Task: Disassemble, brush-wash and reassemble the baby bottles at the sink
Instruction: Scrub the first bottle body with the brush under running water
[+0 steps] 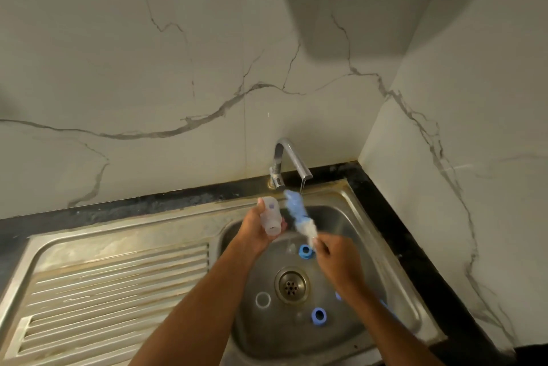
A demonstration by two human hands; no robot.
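While water runs from the tap [292, 158], left hand [258, 227] fingers clamp the bottle [271, 216]; right hand [335, 256] fingers clamp the brush [296, 211] just below the tap.

Single head-worn view only, wide-angle. Scene is looked at from above, forward and down, toward sink [350, 208] in wall corner. Hands [258, 232] are seen near, at arm length, below centre. Upper half is filled by marble wall [148, 54].

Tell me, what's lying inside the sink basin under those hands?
In the sink basin lie two blue rings, a clear ring and the drain strainer. More blue bits peek out beside the right forearm, which covers most of them.
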